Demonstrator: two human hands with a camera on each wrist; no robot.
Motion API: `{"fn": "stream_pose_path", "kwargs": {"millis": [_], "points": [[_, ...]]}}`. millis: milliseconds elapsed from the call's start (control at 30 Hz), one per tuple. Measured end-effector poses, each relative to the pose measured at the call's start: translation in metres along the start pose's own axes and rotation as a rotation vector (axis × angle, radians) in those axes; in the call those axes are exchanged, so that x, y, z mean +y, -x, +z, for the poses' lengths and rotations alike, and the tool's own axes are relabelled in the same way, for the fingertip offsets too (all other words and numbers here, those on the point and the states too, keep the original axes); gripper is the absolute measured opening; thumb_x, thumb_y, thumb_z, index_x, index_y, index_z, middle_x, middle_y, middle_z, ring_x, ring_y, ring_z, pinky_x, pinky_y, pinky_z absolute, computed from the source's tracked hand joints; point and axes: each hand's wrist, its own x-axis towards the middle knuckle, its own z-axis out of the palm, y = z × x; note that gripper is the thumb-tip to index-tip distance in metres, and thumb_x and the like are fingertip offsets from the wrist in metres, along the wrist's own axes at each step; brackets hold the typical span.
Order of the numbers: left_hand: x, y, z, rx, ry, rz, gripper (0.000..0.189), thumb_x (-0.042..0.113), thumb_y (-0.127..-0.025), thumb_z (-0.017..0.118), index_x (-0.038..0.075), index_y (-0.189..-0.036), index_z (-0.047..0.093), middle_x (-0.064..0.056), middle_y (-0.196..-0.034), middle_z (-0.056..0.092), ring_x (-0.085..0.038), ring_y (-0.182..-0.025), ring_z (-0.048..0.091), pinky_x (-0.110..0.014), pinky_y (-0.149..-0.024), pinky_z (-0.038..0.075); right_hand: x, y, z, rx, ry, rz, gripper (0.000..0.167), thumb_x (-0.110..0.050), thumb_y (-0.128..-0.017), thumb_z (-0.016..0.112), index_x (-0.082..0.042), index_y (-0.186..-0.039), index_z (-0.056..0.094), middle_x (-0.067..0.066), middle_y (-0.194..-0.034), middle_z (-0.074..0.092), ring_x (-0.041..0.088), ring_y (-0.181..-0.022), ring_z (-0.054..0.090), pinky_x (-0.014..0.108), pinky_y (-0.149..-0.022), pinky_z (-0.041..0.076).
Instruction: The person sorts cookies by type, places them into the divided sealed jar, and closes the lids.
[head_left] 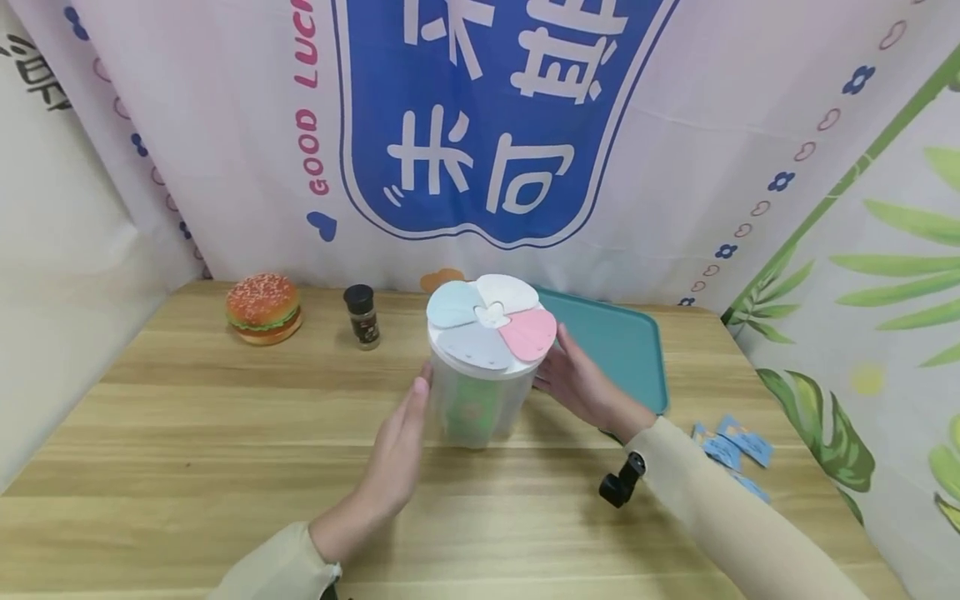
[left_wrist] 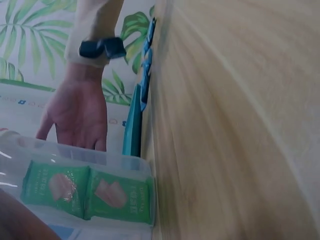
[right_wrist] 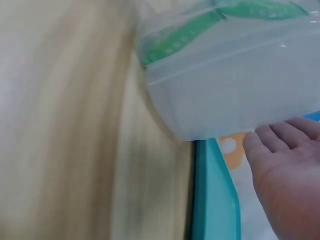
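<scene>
A clear round storage container (head_left: 510, 408) stands upright in the middle of the wooden table. Its white lid (head_left: 492, 313) carries petal-shaped flaps in pale blue, white, pink and lavender, all closed. Through the wall, green printed packets (left_wrist: 117, 197) show inside one compartment. My left hand (head_left: 393, 454) lies along the container's left side with fingers stretched out. On the opposite side is my right hand (head_left: 581, 383), palm toward the container, fingers extended, with the fingertips partly hidden behind it. In the right wrist view the container's near compartment looks whitish, with no packet showing.
Behind the container to the right lies a teal tray (head_left: 622, 346). Small blue sachets (head_left: 731, 446) are scattered near the right edge, by the right sleeve. A toy hamburger (head_left: 264, 307) and a black-capped spice jar (head_left: 363, 317) stand at the back left. A printed curtain (head_left: 247, 150) hangs behind.
</scene>
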Motion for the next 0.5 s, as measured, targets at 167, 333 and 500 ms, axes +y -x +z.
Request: {"fn": "stream_pose_path", "kwargs": {"millis": [167, 333, 500], "points": [[0.0, -0.01, -0.001, -0.008, -0.054, 0.011, 0.067, 0.043, -0.116, 0.014, -0.004, -0.164, 0.019, -0.017, -0.174, 0.017, -0.038, -0.163, 0.018, -0.055, -0.135, 0.014, 0.0, 0.02, 0.005, -0.019, 0.079, -0.003, 0.088, -0.065, -0.108, 0.002, 0.001, -0.167, -0.001, 0.021, -0.177, 0.003, 0.038, -0.166, 0.003, 0.053, -0.137, 0.008], [-0.002, -0.022, -0.004, 0.009, -0.089, -0.017, 0.07, 0.045, -0.115, 0.012, -0.006, -0.161, 0.025, -0.022, -0.17, 0.028, -0.042, -0.159, 0.026, -0.056, -0.133, 0.02, 0.002, 0.04, 0.011, -0.048, 0.097, -0.003, 0.087, -0.062, -0.108, 0.001, 0.004, -0.165, -0.005, 0.023, -0.176, -0.004, 0.041, -0.165, -0.002, 0.054, -0.136, 0.004], [-0.003, -0.036, -0.007, 0.005, -0.033, 0.002, 0.068, 0.04, -0.116, 0.013, -0.01, -0.158, 0.031, -0.027, -0.166, 0.034, -0.044, -0.156, 0.034, -0.057, -0.131, 0.026, 0.003, 0.055, 0.019, -0.062, 0.124, -0.016, 0.085, -0.06, -0.109, 0.0, 0.005, -0.165, -0.006, 0.024, -0.176, -0.005, 0.043, -0.164, -0.003, 0.051, -0.134, 0.004]]}}
